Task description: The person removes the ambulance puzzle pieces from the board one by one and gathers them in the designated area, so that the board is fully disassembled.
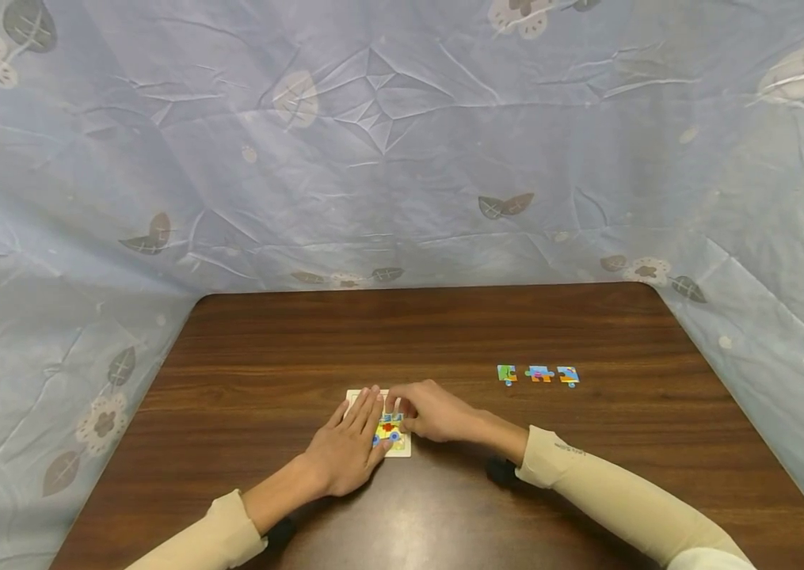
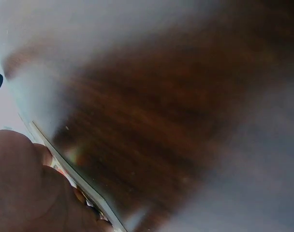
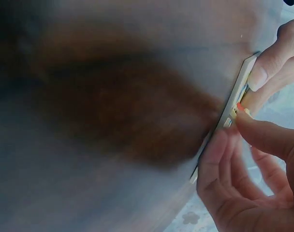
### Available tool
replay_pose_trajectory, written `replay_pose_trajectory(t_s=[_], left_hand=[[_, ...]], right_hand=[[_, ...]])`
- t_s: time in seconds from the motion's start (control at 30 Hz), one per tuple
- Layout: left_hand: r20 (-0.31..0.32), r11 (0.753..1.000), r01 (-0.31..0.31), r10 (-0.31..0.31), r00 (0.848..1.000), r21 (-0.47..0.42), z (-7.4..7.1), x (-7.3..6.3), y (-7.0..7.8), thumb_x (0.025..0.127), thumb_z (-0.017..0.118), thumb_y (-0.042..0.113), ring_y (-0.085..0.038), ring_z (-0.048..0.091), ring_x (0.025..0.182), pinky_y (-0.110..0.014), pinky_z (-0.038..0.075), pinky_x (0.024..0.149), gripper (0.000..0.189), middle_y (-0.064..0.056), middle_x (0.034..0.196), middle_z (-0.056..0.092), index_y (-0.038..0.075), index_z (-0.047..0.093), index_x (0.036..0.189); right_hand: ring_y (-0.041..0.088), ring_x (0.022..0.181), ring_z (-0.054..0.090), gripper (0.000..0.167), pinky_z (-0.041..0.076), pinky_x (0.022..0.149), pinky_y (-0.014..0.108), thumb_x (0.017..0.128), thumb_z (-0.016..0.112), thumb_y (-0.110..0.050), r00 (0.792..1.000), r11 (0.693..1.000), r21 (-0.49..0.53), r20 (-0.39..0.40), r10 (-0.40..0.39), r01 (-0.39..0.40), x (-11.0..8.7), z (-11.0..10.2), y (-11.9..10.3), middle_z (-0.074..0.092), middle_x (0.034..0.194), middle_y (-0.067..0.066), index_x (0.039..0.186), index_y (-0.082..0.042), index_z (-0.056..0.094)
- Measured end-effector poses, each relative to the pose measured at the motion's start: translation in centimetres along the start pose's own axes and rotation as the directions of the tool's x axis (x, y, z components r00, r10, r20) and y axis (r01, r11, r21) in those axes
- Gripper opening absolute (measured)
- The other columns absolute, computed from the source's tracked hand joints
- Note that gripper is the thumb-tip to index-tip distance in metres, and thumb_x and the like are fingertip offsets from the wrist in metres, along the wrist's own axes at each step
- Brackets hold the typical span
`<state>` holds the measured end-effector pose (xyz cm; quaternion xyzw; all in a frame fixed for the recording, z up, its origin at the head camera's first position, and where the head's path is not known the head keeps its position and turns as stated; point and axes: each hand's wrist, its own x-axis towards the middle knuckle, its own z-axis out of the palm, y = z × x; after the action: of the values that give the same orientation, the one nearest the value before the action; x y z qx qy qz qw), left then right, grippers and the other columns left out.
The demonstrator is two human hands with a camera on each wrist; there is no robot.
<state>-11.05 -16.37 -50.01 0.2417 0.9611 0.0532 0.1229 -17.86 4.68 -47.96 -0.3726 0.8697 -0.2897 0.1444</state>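
Note:
A small jigsaw board (image 1: pixel 398 454) with a pale frame lies on the table, and its fitted pieces show a yellow vehicle with blue wheels. My left hand (image 1: pixel 346 453) rests flat across its left part, fingers straight and close together. At the upper right of the board, my right hand (image 1: pixel 437 412) curls its thumb and fingers about a puzzle piece (image 1: pixel 393 417) with blue on it. In the right wrist view the thumb (image 3: pixel 263 133) presses on the board's face while the fingertips touch its edge. Both hands hide much of the picture.
To the right on the brown wooden table (image 1: pixel 287 332) lie three loose puzzle pieces in a row: a green one (image 1: pixel 506 373), a blue and orange one (image 1: pixel 539 373) and another blue and orange one (image 1: pixel 569 374). A patterned cloth (image 1: pixel 387 158) hangs around the table's back and sides.

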Motion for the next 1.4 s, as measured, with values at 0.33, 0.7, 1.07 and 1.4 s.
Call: replay_pose_trajectory(t_s=[0.33, 0.7, 1.07, 1.4], left_hand=[[-0.008, 1.0, 0.005, -0.005, 1.0, -0.002, -0.1, 0.0, 0.1, 0.114, 0.027, 0.05, -0.033, 0.008, 0.167, -0.057, 0.015, 0.135, 0.074, -0.017, 0.178, 0.006, 0.002, 0.014, 0.168], [-0.021, 1.0, 0.006, -0.006, 1.0, 0.022, 0.3, 0.1, -0.1, 0.114, 0.026, 0.051, -0.032, 0.008, 0.167, -0.056, 0.015, 0.135, 0.075, -0.017, 0.178, 0.007, 0.002, 0.012, 0.168], [-0.003, 0.999, 0.008, -0.008, 1.0, 0.034, -0.1, -0.1, 0.3, 0.114, 0.027, 0.05, -0.032, 0.01, 0.167, -0.055, 0.016, 0.135, 0.074, -0.017, 0.178, 0.008, 0.001, 0.015, 0.168], [0.007, 0.999, 0.011, -0.011, 1.0, 0.044, 0.1, 0.2, 0.1, 0.114, 0.024, 0.052, -0.031, 0.006, 0.167, -0.054, 0.014, 0.136, 0.074, -0.015, 0.178, 0.005, 0.003, 0.012, 0.169]], right_hand=[[0.006, 0.084, 0.065, 0.023, 0.057, 0.077, 0.023, 0.097, 0.074, -0.005, 0.991, 0.989, 0.142, -0.132, -0.013, 0.032, -1.5, -1.8, 1.0, 0.078, 0.099, 0.002, 0.117, -0.016, 0.078], [0.02, 0.087, 0.077, 0.017, 0.061, 0.076, 0.024, 0.094, 0.08, -0.012, 0.953, 0.947, 0.319, -0.278, 0.117, -0.023, -4.6, -6.4, 2.5, 0.08, 0.097, 0.006, 0.111, -0.009, 0.079], [0.013, 0.076, 0.076, 0.021, 0.06, 0.063, 0.026, 0.092, 0.083, -0.021, 0.916, 0.9, 0.419, -0.305, 0.262, -0.118, -9.2, -9.8, 5.3, 0.082, 0.098, 0.012, 0.109, -0.01, 0.082], [0.011, 0.08, 0.076, 0.03, 0.06, 0.065, 0.029, 0.091, 0.084, -0.03, 0.877, 0.88, 0.413, -0.303, 0.374, -0.233, -13.9, -12.2, 8.5, 0.082, 0.101, 0.011, 0.114, -0.011, 0.081]])
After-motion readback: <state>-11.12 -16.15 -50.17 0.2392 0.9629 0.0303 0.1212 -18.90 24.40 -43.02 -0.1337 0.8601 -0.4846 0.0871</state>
